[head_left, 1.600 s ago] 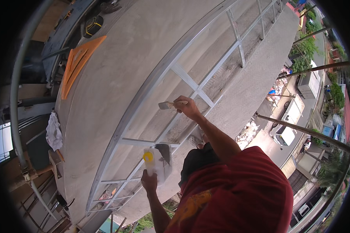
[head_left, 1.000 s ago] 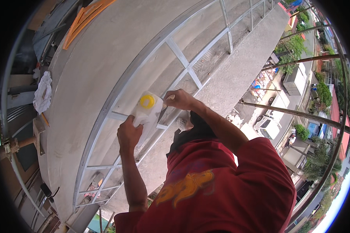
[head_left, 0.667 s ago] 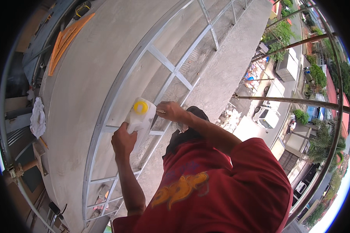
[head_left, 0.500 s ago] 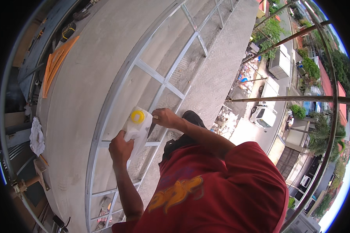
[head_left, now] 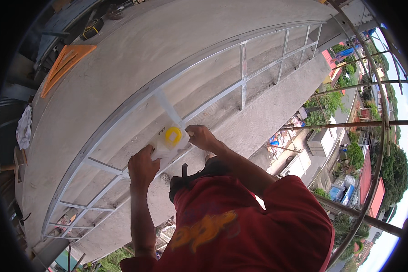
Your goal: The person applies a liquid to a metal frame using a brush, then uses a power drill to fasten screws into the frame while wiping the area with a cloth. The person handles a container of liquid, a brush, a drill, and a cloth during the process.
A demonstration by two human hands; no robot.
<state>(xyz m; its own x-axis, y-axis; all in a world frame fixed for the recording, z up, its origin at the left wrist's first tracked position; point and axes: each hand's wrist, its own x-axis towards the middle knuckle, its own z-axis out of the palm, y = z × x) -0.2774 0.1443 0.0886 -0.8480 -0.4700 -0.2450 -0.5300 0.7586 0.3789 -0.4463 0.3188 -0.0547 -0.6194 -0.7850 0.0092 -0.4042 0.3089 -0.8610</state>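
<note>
A translucent white plastic jug (head_left: 167, 152) with a yellow cap (head_left: 173, 136) is between my hands, in front of the metal frame. My left hand (head_left: 143, 167) grips its left side, with the thumb pressed against it. My right hand (head_left: 201, 137) is closed at its right edge, near the cap. The jug's underside is hidden. Close beside it run the grey metal bars of a long curved frame (head_left: 242, 68), divided by crosspieces, against a bare cement surface (head_left: 118, 68).
An orange triangular square (head_left: 65, 65), a black and yellow tape measure (head_left: 91, 29) and a white rag (head_left: 24, 127) lie toward the left. Scaffold poles (head_left: 349, 124) cross the right side. Beyond and below them are a street, white trucks (head_left: 298, 164), roofs and trees.
My view has turned, so the frame now slants across the picture and more of its far end shows. Both hands stay on the jug, whose cap appears slightly farther right.
</note>
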